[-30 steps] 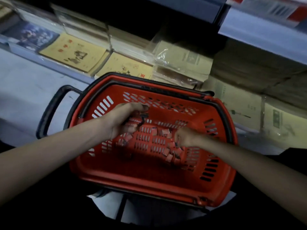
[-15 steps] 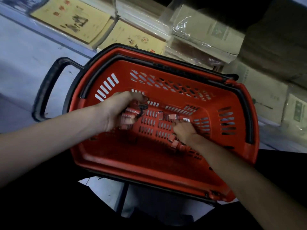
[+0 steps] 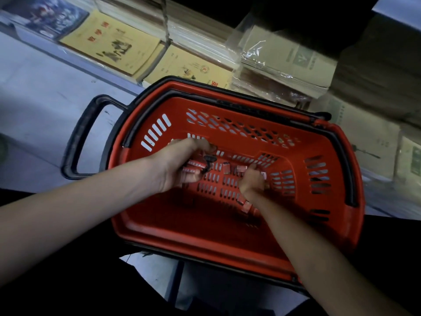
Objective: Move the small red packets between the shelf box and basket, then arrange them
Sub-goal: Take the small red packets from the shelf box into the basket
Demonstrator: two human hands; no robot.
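A red plastic basket [image 3: 227, 226] with black handles lies below me. Small red packets [image 3: 246, 205] are scattered on its slotted floor. My left hand [image 3: 180, 165] is down inside the basket at the left, closed around a stack of red packets [image 3: 196, 166]. My right hand [image 3: 251, 181] is at the floor's middle with its fingers curled over loose packets; what it holds is hidden under the fingers. No shelf box for the packets is in view.
A shelf behind the basket carries yellow booklets [image 3: 114, 44], plastic-wrapped paper stacks [image 3: 284, 62] and brown cartons [image 3: 376, 142]. A black pull handle [image 3: 77, 137] sticks out from the basket's left side over a pale floor.
My right hand has slid across the basket floor toward its far right side. The left hand stays closed on its stack. The view has shifted, so the basket sits differently in frame.
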